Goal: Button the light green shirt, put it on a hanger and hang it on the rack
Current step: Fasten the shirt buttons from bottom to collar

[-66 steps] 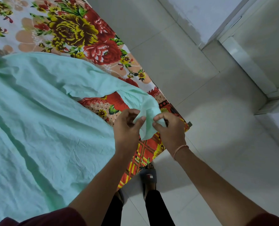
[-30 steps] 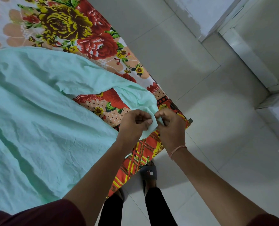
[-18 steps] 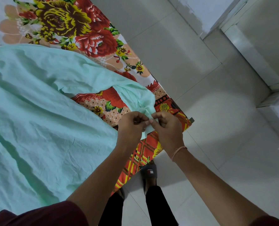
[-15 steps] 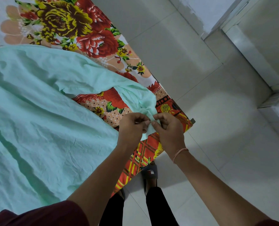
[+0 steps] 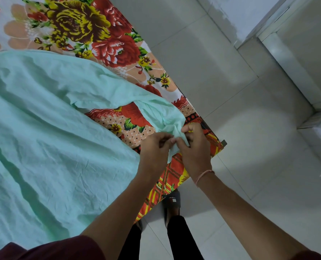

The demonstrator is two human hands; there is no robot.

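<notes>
Pale mint cotton covered most of the bed in front of me: the light green shirt [image 5: 49, 139] lay spread and creased over the floral bedsheet [image 5: 92, 32], its body filling the left of my view. One sleeve [image 5: 103, 91] ran as a long band from the upper left down toward the lower right, so its long axis crossed the bed diagonally and its cuff end pointed at the bed's corner by the tiled floor [image 5: 249, 147]. A wedge of red-and-orange sheet showed between that sleeve and the shirt's body.

My left hand [image 5: 154, 149] and right hand [image 5: 195, 147] met at the cuff [image 5: 174, 128], knuckles nearly touching. The fingers [image 5: 166, 139] of the left were curled together and pinched on the cuff's edge; those of the right were likewise closed on the bunched cloth, thumb tip against the left hand's fingertips. I could not make out a button or buttonhole under them. A thin cord bracelet [image 5: 204, 174] sat on my right wrist, and one sandal [image 5: 172, 203] showed on the floor below.

Compared with two seconds before, the cuff no longer hung open as a loose flap between my hands; it was gathered tight and mostly hidden by them. My hands had drawn closer together, and the shirt's body and sleeve lay where they had been.
</notes>
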